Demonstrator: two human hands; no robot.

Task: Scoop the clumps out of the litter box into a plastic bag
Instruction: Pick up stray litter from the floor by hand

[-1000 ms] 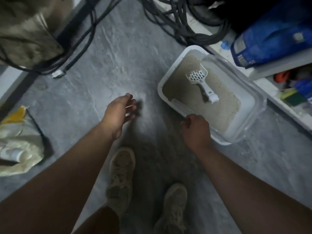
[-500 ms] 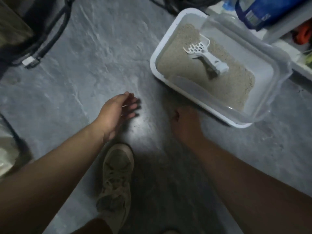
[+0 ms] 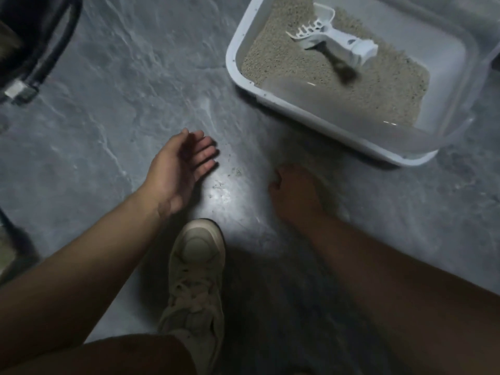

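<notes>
A white litter box (image 3: 235, 47) with a clear upper rim stands on the grey floor at the upper right, filled with beige litter (image 3: 284, 55). A white slotted scoop (image 3: 332, 41) lies on the litter, handle toward the right. My left hand (image 3: 178, 169) hovers low over the floor, fingers relaxed, holding nothing. Below the box's near wall and apart from it, my right hand (image 3: 295, 190) hangs in shadow with its fingers loosely curled and nothing in it. No plastic bag is in view.
My beige shoe (image 3: 197, 272) stands on the grey stone-look floor (image 3: 135, 77) between my forearms. Black cables with a metal plug (image 3: 19, 90) lie at the far left. A few litter grains (image 3: 230, 169) are scattered between my hands.
My right hand has let go of the litter box's near edge and drawn back toward me. The view has dropped lower and closer, so the box now sits at the top right.
</notes>
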